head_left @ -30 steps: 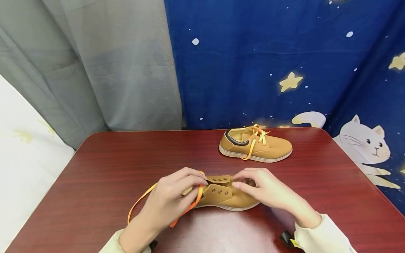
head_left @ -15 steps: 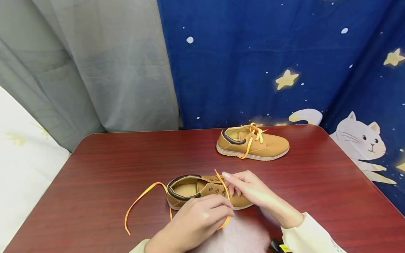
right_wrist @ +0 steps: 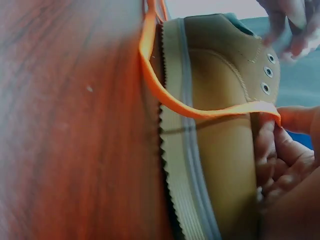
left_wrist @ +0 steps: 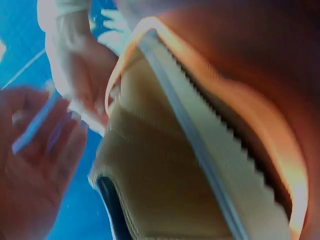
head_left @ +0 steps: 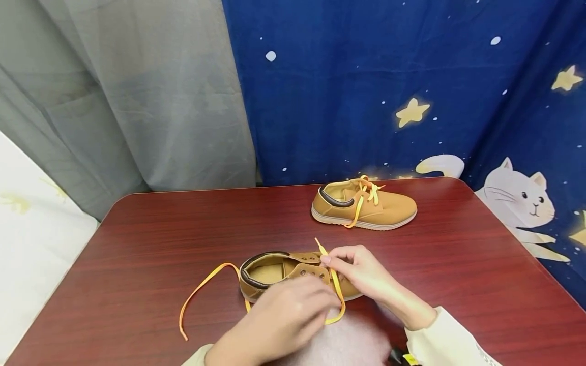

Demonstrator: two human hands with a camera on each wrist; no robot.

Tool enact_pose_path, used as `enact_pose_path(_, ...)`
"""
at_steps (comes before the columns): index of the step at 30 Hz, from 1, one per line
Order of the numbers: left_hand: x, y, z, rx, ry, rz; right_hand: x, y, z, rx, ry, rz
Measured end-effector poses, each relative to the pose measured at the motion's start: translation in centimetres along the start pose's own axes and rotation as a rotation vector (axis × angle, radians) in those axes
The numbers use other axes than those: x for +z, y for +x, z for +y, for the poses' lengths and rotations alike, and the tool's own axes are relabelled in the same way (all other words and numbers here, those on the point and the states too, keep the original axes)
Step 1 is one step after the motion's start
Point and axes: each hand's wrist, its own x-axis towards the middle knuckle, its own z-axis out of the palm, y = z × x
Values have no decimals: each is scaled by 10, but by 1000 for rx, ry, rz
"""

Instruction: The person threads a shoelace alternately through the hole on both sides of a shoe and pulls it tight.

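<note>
A tan shoe (head_left: 251,291) with open eyelet flaps lies on the table, its toe to the right. My right hand (head_left: 361,272) is over its front and pinches an orange-yellow shoelace (head_left: 338,284) between thumb and finger. The lace's tip sticks up above the pinch, and the rest loops down past the sole (right_wrist: 190,135) to the table. In front of the shoe's near side is my left hand (head_left: 284,317), blurred by motion. Its fingers look loosely bent with nothing between them in the left wrist view, and it hides part of the shoe and lace.
A second tan shoe (head_left: 389,209), with yellow laces threaded and tied, stands at the back of the dark red table (head_left: 183,223). The other end of the loose lace (head_left: 201,284) curves over the table to the left. Grey and blue curtains (head_left: 320,101) hang behind.
My left hand came down from the flaps to the near side of the shoe, bringing the lace along. The right hand now pinches the lace, and the left has let it go.
</note>
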Motion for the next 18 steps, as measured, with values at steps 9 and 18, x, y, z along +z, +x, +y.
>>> enact_pose_path(9,-14,17,-19,-539,-7,-90,-8,-8,-5,57,131,-21)
enact_pose_path(18,-5,24,-25,-668,-132,-313,-6,-22,-8,6,177,-75)
